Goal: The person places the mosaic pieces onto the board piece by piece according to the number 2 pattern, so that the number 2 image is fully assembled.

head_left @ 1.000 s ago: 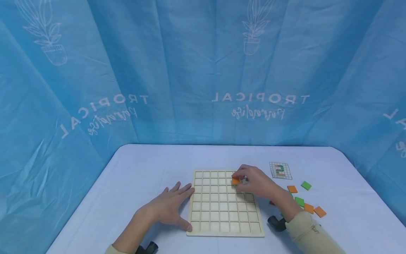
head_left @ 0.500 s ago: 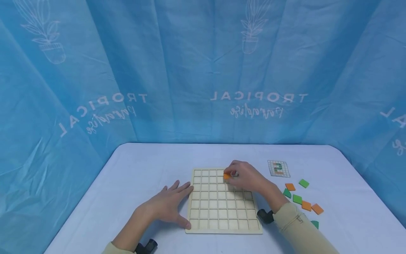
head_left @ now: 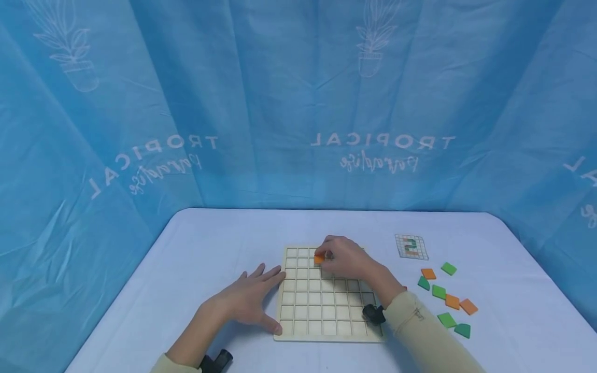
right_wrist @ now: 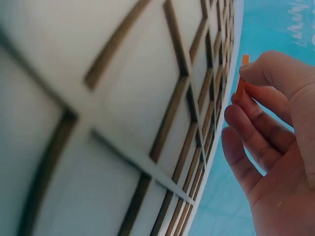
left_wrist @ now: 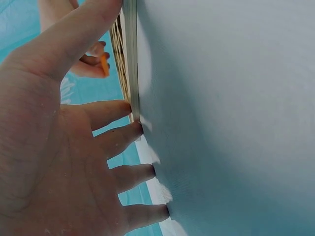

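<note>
A pale wooden grid board (head_left: 302, 313) lies on the white table, divided into square cells. My right hand (head_left: 347, 257) pinches an orange square tile (head_left: 319, 259) between thumb and fingers, over the far rows of the board, left of its middle. In the right wrist view the orange tile (right_wrist: 241, 78) is edge-on, held at the thumb tip. My left hand (head_left: 249, 301) lies with fingers spread at the board's left edge, its thumb on the near left corner. The left wrist view shows the thumb and index fingertip of the left hand (left_wrist: 74, 132) right at the board's side (left_wrist: 132, 64).
A small pattern card (head_left: 411, 247) with a coloured figure on a grid lies right of the board. Nearer, several loose tiles are scattered: orange squares (head_left: 452, 301), light green squares (head_left: 449, 268) and dark green rounded pieces (head_left: 463, 330). A blue curtain (head_left: 280, 103) hangs behind the table.
My right hand has moved left across the far part of the board, carrying the orange tile. More loose tiles show beside the right forearm. The left hand has stayed in place.
</note>
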A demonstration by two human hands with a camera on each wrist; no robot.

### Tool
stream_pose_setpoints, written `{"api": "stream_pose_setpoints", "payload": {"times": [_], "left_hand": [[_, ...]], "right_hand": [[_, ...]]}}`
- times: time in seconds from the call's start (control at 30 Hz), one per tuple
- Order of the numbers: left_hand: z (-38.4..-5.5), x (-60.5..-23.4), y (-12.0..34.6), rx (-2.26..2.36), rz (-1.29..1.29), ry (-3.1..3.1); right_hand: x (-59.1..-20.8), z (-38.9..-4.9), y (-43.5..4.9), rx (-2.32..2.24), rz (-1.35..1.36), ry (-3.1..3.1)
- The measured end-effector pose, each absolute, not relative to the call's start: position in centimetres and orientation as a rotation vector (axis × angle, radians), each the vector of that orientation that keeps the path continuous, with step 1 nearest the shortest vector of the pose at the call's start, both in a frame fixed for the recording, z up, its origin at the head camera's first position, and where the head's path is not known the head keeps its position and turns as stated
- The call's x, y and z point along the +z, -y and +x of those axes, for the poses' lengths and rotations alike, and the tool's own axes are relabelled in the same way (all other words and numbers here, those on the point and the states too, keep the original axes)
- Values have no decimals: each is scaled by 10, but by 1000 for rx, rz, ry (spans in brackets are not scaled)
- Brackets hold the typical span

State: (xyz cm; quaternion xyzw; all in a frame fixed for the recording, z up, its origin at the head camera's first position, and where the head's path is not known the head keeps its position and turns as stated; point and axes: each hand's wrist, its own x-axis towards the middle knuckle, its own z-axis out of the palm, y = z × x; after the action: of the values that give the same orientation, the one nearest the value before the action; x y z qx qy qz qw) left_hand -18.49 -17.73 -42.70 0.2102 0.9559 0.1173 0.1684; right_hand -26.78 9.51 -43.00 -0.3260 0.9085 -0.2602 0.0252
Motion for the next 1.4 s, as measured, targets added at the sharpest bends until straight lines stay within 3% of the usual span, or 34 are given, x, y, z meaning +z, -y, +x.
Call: {"api": "stream_pose_setpoints", "payload": {"times": [0.43,1.4], "left_hand": [[-185,-430,180,334,670,-2735],[-185,-428,179,336,646,-2734]], "right_hand": [[-437,-269,-82,-574,-1040,-2889],[-432,-264,-82,-556,-1098,-2890]]}}
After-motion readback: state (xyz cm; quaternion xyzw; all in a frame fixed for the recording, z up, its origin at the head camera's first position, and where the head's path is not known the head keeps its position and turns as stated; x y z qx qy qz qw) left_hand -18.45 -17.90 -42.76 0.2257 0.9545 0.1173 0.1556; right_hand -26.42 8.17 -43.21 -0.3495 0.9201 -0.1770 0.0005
